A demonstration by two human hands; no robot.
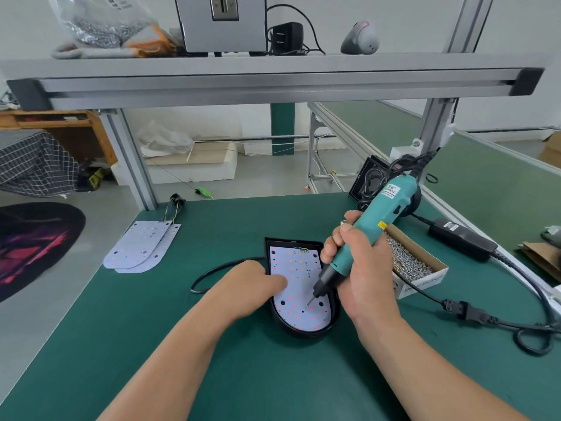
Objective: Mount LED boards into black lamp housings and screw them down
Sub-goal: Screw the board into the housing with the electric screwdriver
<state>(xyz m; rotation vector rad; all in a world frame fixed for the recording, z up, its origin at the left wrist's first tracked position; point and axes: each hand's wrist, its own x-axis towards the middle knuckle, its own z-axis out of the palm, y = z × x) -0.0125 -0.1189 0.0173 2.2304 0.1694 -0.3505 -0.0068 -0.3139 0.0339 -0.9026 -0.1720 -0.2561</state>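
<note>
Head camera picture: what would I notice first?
The teal electric screwdriver in the right hand, tip down on the white LED board inside the black lamp housing, dead centre. The left hand rests on the board's left edge. A box of screws sits right of it; spare boards lie far left.

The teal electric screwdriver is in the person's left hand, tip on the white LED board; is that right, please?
Not quite: in the head view the right hand grips the teal electric screwdriver; its tip is on the white LED board.
</note>
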